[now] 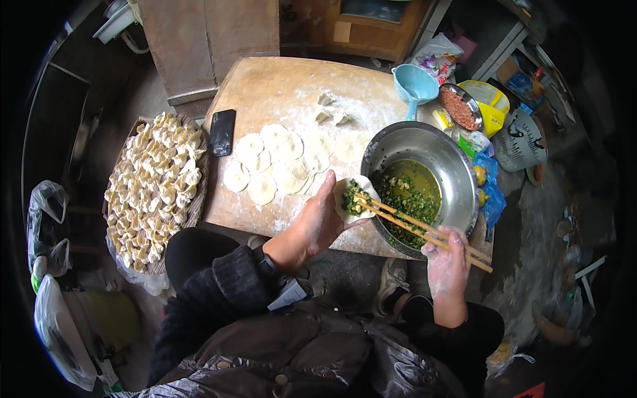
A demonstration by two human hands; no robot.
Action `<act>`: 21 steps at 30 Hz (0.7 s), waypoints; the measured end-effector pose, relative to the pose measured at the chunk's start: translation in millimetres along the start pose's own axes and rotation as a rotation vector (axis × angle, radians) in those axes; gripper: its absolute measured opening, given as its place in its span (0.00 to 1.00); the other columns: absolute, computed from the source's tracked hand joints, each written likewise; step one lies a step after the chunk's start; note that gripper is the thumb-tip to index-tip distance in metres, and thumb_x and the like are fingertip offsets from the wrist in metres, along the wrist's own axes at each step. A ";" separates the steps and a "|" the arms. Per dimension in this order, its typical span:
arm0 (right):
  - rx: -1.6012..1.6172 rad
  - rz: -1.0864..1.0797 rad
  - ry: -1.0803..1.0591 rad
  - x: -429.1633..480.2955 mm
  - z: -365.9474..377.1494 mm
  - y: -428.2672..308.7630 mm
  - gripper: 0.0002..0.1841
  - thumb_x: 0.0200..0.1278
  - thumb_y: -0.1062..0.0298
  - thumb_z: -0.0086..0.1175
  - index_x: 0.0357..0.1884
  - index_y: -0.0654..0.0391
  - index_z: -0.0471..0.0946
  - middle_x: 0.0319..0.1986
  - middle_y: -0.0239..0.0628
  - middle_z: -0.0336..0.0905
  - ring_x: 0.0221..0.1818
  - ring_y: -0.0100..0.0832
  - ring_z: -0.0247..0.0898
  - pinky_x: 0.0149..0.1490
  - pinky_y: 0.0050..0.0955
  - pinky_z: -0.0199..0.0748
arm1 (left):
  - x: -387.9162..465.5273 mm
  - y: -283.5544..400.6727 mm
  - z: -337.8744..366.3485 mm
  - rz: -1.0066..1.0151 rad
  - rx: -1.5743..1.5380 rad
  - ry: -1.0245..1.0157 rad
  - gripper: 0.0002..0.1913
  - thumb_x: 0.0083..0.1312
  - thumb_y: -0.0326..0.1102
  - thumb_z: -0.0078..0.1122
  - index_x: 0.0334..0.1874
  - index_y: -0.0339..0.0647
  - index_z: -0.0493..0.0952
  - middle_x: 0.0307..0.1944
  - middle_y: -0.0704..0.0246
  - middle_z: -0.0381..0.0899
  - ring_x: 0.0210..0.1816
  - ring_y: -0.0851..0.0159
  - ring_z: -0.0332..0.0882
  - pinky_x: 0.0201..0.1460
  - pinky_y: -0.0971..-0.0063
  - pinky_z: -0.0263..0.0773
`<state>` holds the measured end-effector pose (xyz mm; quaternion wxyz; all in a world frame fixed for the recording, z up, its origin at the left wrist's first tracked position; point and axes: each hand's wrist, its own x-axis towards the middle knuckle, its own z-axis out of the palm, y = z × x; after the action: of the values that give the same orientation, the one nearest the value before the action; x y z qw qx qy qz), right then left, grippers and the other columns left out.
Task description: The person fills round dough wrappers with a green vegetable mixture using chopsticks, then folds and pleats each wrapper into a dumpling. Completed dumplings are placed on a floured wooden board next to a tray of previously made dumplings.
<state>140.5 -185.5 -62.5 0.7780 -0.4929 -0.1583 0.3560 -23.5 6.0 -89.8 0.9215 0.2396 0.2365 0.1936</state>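
Note:
My left hand (318,219) cups a round dough wrapper (369,186) beside the rim of a large metal basin (455,164). Chopped green filling with yellow bits (352,199) lies on the wrapper. In my floury right hand (448,261) is a pair of wooden chopsticks (413,225), their tips touching that filling. More chopped greens (405,199) sit in the basin in a yellowish liquid. Flat dough wrappers (283,144), several overlapping, are spread on the floured wooden board (249,89). A few small folded dough pieces (326,98) lie farther back on it.
A phone (222,133) lies at the board's left edge, next to a woven tray (203,174) heaped with folded dumplings (154,184). Past the basin are a blue ladle (415,82), a metal dish of pinkish-red minced food (460,107), a blue plastic bag (492,191) and a grey basket (520,142).

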 end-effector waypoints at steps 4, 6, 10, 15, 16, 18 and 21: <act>0.058 0.079 0.135 10.1 2.1 -6.6 0.11 0.71 0.60 0.49 0.46 0.56 0.72 0.40 0.35 0.74 0.32 0.33 0.69 0.37 0.33 0.69 | -2.8 15.2 21.0 -0.029 0.032 -0.128 0.38 0.73 0.66 0.32 0.70 0.37 0.59 0.64 0.61 0.69 0.62 0.61 0.71 0.63 0.63 0.70; 0.048 0.082 0.185 12.0 2.3 -10.8 0.11 0.70 0.58 0.51 0.44 0.55 0.74 0.39 0.35 0.74 0.31 0.32 0.69 0.36 0.31 0.68 | -4.4 19.0 27.0 -0.030 0.042 -0.128 0.37 0.73 0.65 0.32 0.68 0.36 0.61 0.62 0.61 0.72 0.61 0.61 0.73 0.63 0.64 0.71; 0.086 0.098 0.216 14.5 4.2 -19.9 0.13 0.69 0.55 0.51 0.42 0.56 0.75 0.34 0.34 0.74 0.29 0.30 0.68 0.35 0.28 0.66 | -2.3 21.4 34.2 -0.058 0.034 -0.175 0.38 0.73 0.64 0.33 0.69 0.33 0.60 0.62 0.59 0.71 0.61 0.61 0.73 0.62 0.66 0.73; 0.016 0.032 0.171 11.9 9.3 -37.6 0.13 0.71 0.57 0.49 0.40 0.58 0.75 0.33 0.36 0.73 0.28 0.30 0.68 0.33 0.28 0.67 | -0.1 22.0 39.4 -0.074 0.018 -0.139 0.39 0.73 0.64 0.32 0.69 0.32 0.60 0.62 0.58 0.71 0.61 0.61 0.73 0.61 0.68 0.74; -0.009 -0.004 0.189 11.3 10.5 -40.3 0.13 0.71 0.57 0.48 0.40 0.58 0.75 0.33 0.37 0.73 0.27 0.30 0.69 0.32 0.28 0.67 | 0.4 22.5 40.1 -0.081 0.012 -0.124 0.37 0.74 0.63 0.31 0.68 0.33 0.61 0.61 0.59 0.71 0.60 0.62 0.74 0.61 0.68 0.74; -0.080 -0.076 0.160 10.7 12.6 -42.7 0.13 0.72 0.58 0.47 0.38 0.59 0.74 0.32 0.38 0.73 0.26 0.30 0.70 0.31 0.29 0.69 | 1.6 23.1 41.2 -0.092 -0.005 -0.091 0.35 0.75 0.62 0.29 0.67 0.34 0.63 0.61 0.60 0.72 0.59 0.63 0.74 0.61 0.67 0.74; -0.137 -0.121 0.159 13.8 13.4 -41.3 0.13 0.73 0.61 0.45 0.37 0.60 0.73 0.31 0.38 0.74 0.25 0.31 0.71 0.29 0.31 0.72 | 3.1 22.0 42.2 -0.114 -0.022 -0.119 0.35 0.75 0.61 0.29 0.67 0.35 0.63 0.61 0.60 0.72 0.59 0.63 0.75 0.61 0.66 0.74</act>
<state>158.5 -177.7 -21.4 0.7725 -0.5612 -0.1496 0.2567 -4.0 10.4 -46.5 0.9461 0.2265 0.1922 0.1287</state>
